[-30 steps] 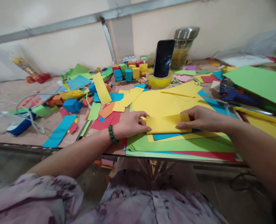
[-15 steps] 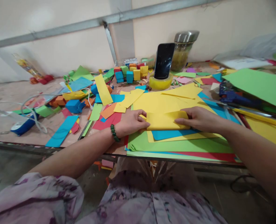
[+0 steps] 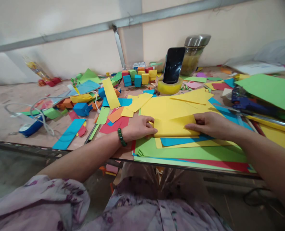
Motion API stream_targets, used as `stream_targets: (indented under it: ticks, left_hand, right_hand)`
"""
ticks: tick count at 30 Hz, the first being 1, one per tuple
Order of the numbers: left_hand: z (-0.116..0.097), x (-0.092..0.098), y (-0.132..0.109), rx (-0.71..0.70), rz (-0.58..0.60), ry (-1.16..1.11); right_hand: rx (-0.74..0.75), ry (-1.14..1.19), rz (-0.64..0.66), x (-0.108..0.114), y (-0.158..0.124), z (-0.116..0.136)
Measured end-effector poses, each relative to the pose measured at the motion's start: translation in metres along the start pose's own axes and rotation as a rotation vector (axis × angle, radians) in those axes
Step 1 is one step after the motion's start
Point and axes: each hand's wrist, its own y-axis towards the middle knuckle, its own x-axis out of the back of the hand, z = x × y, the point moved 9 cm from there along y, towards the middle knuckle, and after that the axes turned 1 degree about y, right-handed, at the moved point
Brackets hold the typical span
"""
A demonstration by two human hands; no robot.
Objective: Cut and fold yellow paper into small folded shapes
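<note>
**Pale wall (image 3: 84, 51), littered bench (image 3: 3, 107); yellow paper (image 3: 172, 126) between two hands**

Grip: right hand (image 3: 203, 123) is clamped on the right end of the yellow paper, thumb on top, fingers behind. Left hand (image 3: 141, 127) has its thumb at the left end; cannot tell whether its fingers close on it from behind. The yellow paper is over the stack (image 3: 185, 152) near the bench's front edge, a blue piece (image 3: 172, 141) showing just below. It looks folded along the near side, upper flap raised.

Handling (judged): very light; soft enough to bend, stiff enough to keep a crease. Unlikely to slip, though a hard squeeze may dent it. Best held at the two short ends, fold left free.

Containers: jar (image 3: 192, 61) by the wall, steel lid (image 3: 197, 40) on, yellowish contents, not identifiable. Clear pack (image 3: 38, 69) at far left leans towards the wall; yellow items inside, blurred.

Nearby: phone (image 3: 173, 65) propped on a tape roll (image 3: 168, 87) before the jar; small blocks (image 3: 137, 81) left of it.
</note>
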Motion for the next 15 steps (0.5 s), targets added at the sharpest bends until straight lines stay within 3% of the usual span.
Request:
stream_targets:
  ticks: [7,15]
  left_hand:
    - [-0.0041,0.0032,-0.0027,-0.042,-0.035,0.122]
    - [-0.0052,0.0017,0.0011,-0.110,-0.080,0.193]
  right_hand:
    - [-0.023,0.036,0.147,-0.0065,-0.0053,0.0045]
    - [-0.017,-0.006,0.116,-0.0070,-0.0021,0.0010]
